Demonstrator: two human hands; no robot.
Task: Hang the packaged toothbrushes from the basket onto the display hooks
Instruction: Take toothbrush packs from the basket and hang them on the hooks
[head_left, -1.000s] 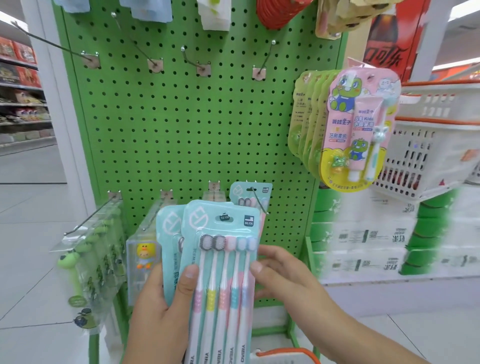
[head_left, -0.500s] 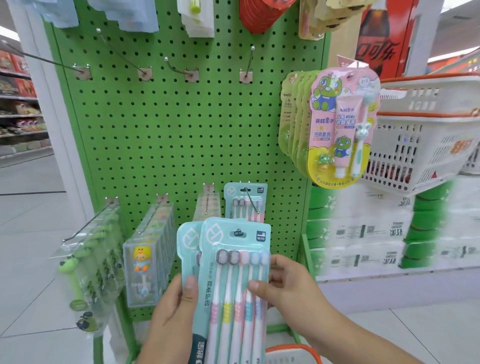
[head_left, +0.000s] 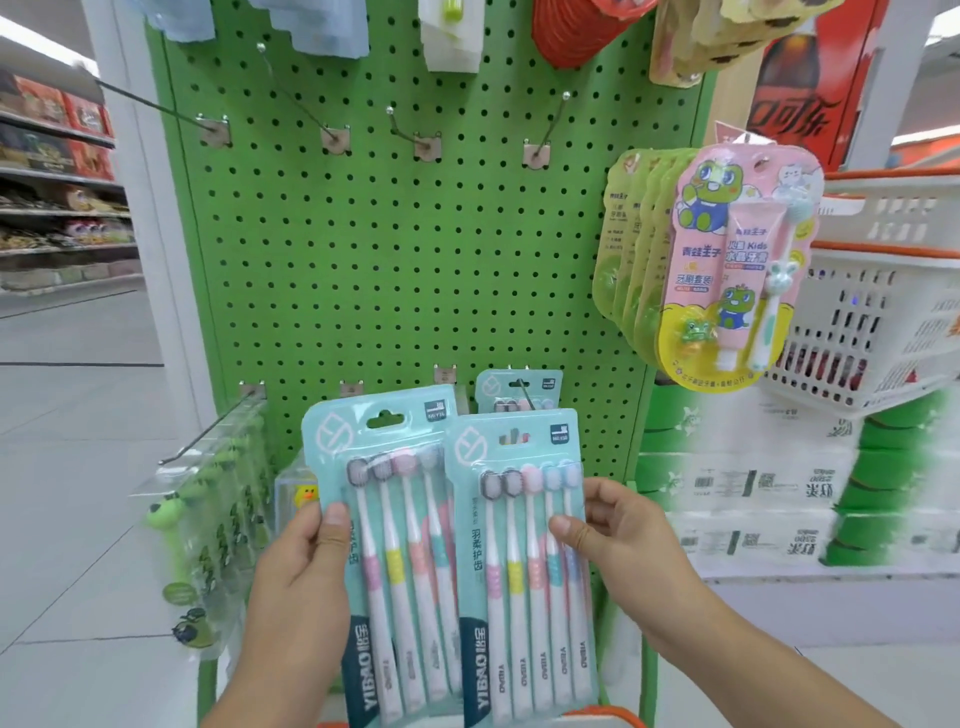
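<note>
I hold one toothbrush pack in each hand, low in front of the green pegboard (head_left: 415, 270). My left hand (head_left: 306, 566) pinches the left pack (head_left: 395, 519) with its thumb on the front. My right hand (head_left: 618, 540) pinches the right pack (head_left: 524, 561) the same way, and this pack lies a bit over the left one. I think the next job is to lift one pack and slide its top hole straight onto the hook (head_left: 524, 397) near the board's bottom edge, where one pack (head_left: 519, 389) already hangs. Each pack is light blue with five brushes with pink, yellow and blue grips.
</note>
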